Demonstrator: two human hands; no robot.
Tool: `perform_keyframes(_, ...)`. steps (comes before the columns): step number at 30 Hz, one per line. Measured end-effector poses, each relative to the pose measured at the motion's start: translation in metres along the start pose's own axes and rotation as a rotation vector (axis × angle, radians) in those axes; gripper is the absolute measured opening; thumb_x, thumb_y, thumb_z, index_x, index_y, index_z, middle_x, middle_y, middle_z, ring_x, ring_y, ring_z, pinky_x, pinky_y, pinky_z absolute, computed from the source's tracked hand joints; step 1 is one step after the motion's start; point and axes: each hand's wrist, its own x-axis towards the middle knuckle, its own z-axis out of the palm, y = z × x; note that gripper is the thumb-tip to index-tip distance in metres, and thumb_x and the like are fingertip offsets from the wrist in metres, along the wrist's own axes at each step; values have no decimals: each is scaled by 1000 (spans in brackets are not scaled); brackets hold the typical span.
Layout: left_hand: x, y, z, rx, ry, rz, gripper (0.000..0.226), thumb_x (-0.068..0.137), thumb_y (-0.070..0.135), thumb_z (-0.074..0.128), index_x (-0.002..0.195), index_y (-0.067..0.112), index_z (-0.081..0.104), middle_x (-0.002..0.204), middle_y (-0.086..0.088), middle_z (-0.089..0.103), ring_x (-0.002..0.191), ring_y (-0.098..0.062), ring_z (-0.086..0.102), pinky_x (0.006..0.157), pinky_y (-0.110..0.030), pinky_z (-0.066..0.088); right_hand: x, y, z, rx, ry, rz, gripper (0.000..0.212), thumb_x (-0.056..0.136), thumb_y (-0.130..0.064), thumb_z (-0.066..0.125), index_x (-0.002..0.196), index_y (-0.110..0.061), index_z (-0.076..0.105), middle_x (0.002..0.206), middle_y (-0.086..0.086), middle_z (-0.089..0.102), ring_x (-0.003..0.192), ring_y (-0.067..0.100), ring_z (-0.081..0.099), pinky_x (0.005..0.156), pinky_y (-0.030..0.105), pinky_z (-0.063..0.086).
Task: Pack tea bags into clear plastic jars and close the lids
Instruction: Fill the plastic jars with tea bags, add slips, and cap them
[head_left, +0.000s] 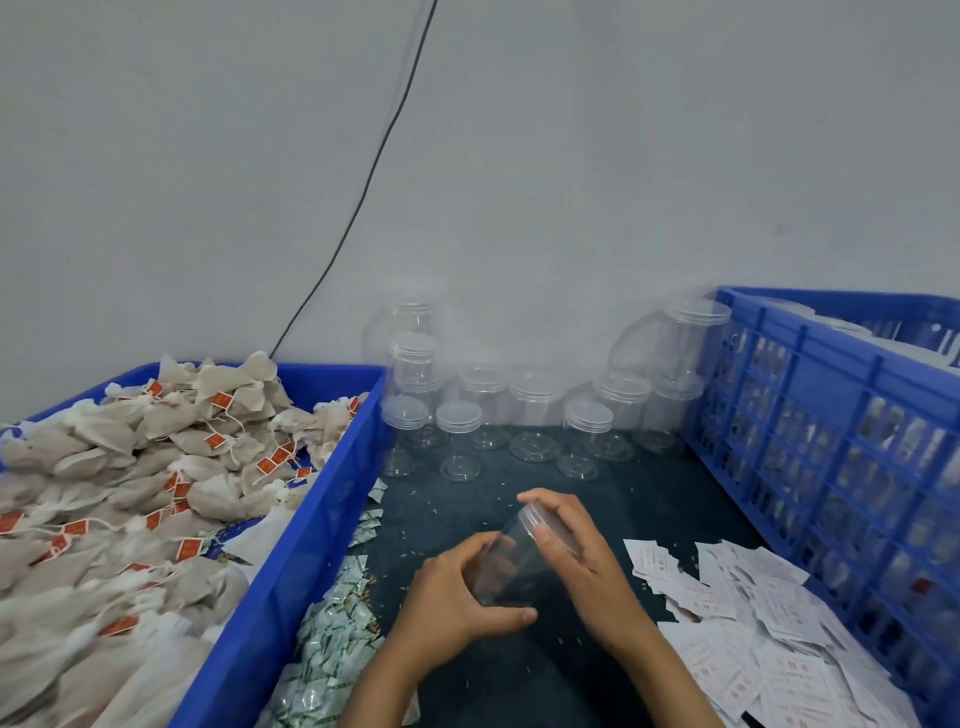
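Observation:
I hold a clear plastic jar tilted over the dark table, its lid end pointing up and away. My left hand grips the jar's body near its base. My right hand curls round the clear lid at the top. The jar looks empty. A heap of pale tea bags with red tags fills the blue bin on the left. Several empty lidded jars stand in rows at the back by the wall.
A blue slatted crate holding filled jars stands at the right. White paper labels lie scattered at the right front. Small green-and-white sachets lie beside the bin. A black cable runs down the wall.

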Motion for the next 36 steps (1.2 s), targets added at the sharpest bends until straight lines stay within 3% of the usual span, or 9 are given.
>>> perform_keyframes(3, -2, 0, -1, 126, 117, 25, 63, 56, 52, 84, 109, 53, 49, 88, 42, 61, 88, 17, 58, 81, -4, 42, -4, -2, -7, 33, -68, -7, 47, 84, -20, 50, 130, -32, 52, 134, -11, 41, 130, 3, 40, 104, 21, 35)
perform_keyframes(8, -3, 0, 3, 489, 238, 214, 76, 62, 65, 64, 131, 38, 47, 111, 26, 58, 102, 2, 54, 86, -13, 29, -8, -3, -3, -55, 63, 180, 66, 71, -82, 47, 128, -50, 36, 122, -18, 43, 113, -7, 47, 90, 17, 39)
perform_keyframes(11, -3, -2, 5, 511, 213, 235, 76, 64, 61, 67, 133, 38, 46, 114, 25, 57, 106, 1, 54, 89, -14, 30, -9, -1, -3, -17, 63, 188, 51, 80, -57, 62, 125, -45, 41, 109, -5, 51, 95, -2, 56, 84, 16, 43)
perform_keyframes(14, -3, -3, 4, 465, 191, 212, 75, 63, 60, 69, 131, 41, 44, 113, 29, 55, 105, 3, 53, 89, -12, 28, -10, -3, -10, 54, -34, 116, 58, 84, -26, 68, 131, -42, 39, 118, -5, 52, 106, -3, 54, 89, 13, 43)
perform_keyframes(17, -3, -3, 4, 465, 185, 234, 76, 63, 61, 67, 132, 39, 45, 114, 28, 56, 106, 3, 53, 91, -10, 26, -11, -5, -16, 114, -117, 107, 76, 75, -38, 64, 141, -46, 26, 134, -15, 45, 126, -5, 43, 99, 23, 42)
perform_keyframes(21, -3, -4, 5, 507, 219, 290, 74, 63, 61, 64, 131, 33, 51, 115, 22, 60, 104, -1, 56, 94, -15, 29, -10, -6, -5, 45, -13, 184, 74, 75, -71, 61, 136, -49, 26, 127, -10, 43, 114, -9, 48, 88, 12, 40)
perform_keyframes(24, -3, -4, 4, 532, 210, 276, 75, 64, 60, 65, 132, 33, 50, 117, 23, 59, 106, -1, 55, 95, -14, 26, -10, -6, -3, 60, 38, 194, 61, 76, -53, 64, 130, -39, 39, 110, 0, 52, 91, -5, 58, 78, 7, 43)
perform_keyframes(31, -6, 1, 2, 395, 161, 230, 73, 60, 62, 68, 126, 48, 40, 108, 37, 51, 103, 10, 48, 94, -8, 26, -13, -10, -20, 230, -106, 90, 76, 73, -13, 71, 139, -32, 39, 127, 2, 54, 118, 12, 55, 98, 27, 47)
perform_keyframes(36, -5, -4, 4, 512, 231, 358, 71, 60, 58, 68, 124, 32, 56, 108, 25, 61, 97, 3, 58, 89, -12, 31, -15, -14, -16, 77, -145, 163, 101, 64, -67, 68, 144, -53, 8, 140, -21, 28, 129, -8, 36, 105, 28, 40)
